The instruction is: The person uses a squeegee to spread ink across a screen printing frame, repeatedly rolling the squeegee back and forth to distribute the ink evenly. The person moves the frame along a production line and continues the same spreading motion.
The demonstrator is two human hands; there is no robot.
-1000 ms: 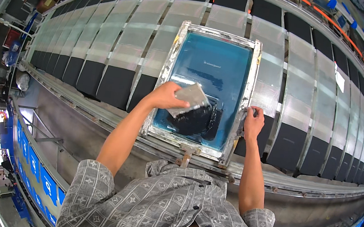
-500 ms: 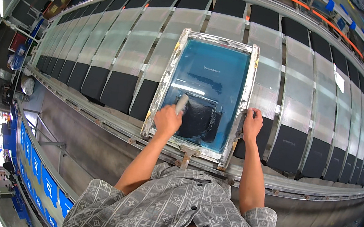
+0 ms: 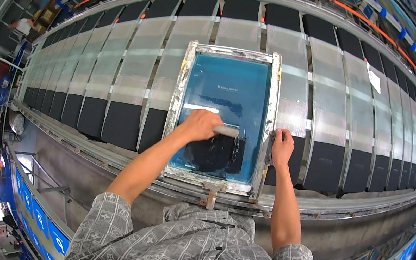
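A silk-screen frame (image 3: 271, 101) with pale, ink-smeared bars lies in front of me, stretched with blue mesh (image 3: 251, 80). Black ink (image 3: 207, 155) spreads over the near half of the mesh. Closed round a squeegee (image 3: 230, 132), my left hand (image 3: 200, 124) is above the far edge of that ink. The squeegee's pale end points right; my fingers hide the rest of it. My right hand (image 3: 283, 148) is pinched at the frame's right bar, next to a dark, stained part there. What its fingers grip is mostly hidden.
Long pallets carrying dark cloth pieces (image 3: 324, 169) line the table on both sides. A metal rail (image 3: 302, 212) runs along its near edge, with a bracket (image 3: 213, 187) below the frame. A white sheet (image 3: 374, 81) lies far right. Another person (image 3: 23, 26) stands far left.
My left hand has moved away from me over the mesh, and the squeegee has turned from slanting upward to lying crosswise. My right hand stays at the frame's right bar. The view has shifted.
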